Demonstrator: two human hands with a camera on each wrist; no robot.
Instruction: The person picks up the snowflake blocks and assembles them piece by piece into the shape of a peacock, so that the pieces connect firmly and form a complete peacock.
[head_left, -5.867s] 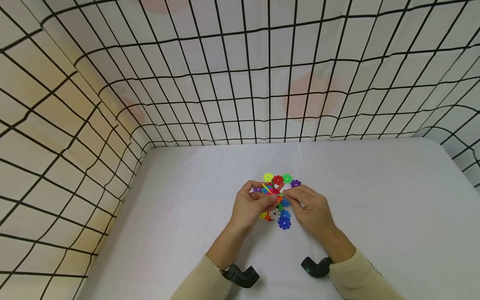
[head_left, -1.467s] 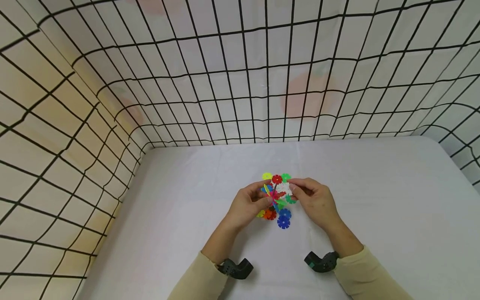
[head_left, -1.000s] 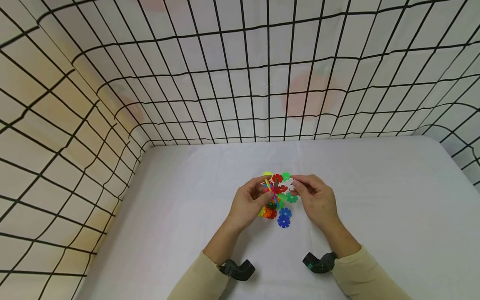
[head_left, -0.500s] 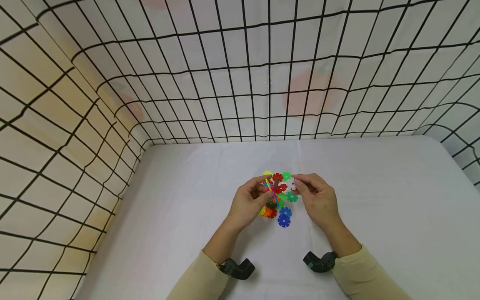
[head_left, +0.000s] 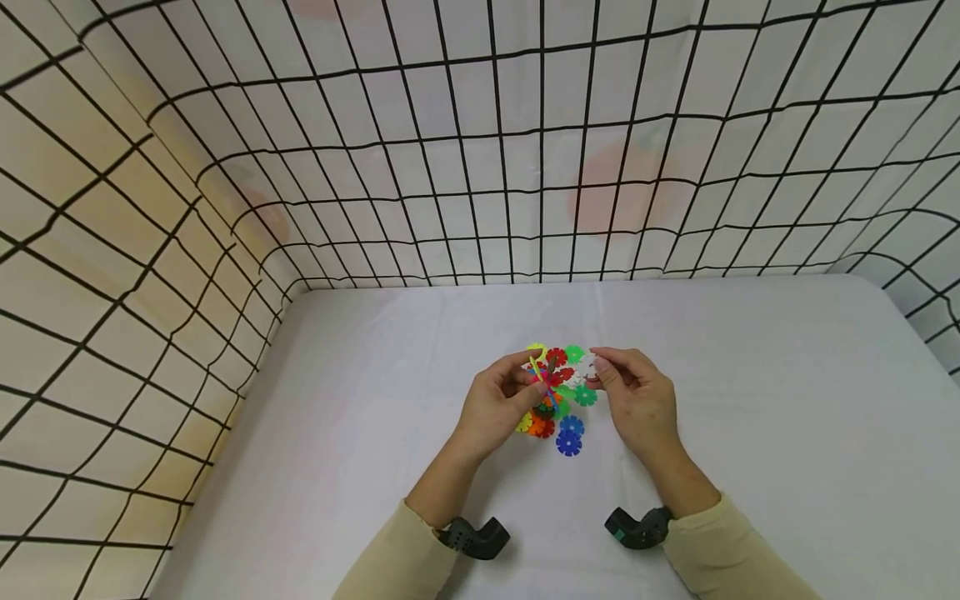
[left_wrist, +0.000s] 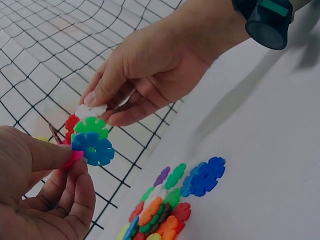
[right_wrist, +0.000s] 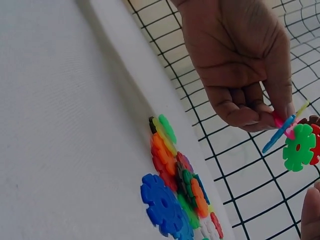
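My left hand [head_left: 491,408] pinches a pink snowflake disc [left_wrist: 74,159] between thumb and fingers. Slotted into it are a blue disc [left_wrist: 93,149], a green disc [right_wrist: 300,148], a red disc [left_wrist: 71,121], a brown and a yellow one, forming a small cluster held above the table. A white snowflake disc [left_wrist: 90,111] is pinched by thumb and fingertips of my right hand [head_left: 641,396], right at the cluster's edge beside the green and red discs. In the right wrist view that white disc is out of sight, and only a bit of the right hand shows.
Several loose plastic snowflake discs lie in a pile beneath the hands, with two blue discs [head_left: 570,442] at its near side. A white cloth covers the table [head_left: 750,417]. Black wire grid panels [head_left: 480,167] stand along the back and sides.
Since 1.5 seconds ago my right hand has brought the white disc up to the cluster's right side, and the left hand has turned the cluster. In the last half second both hands barely move.
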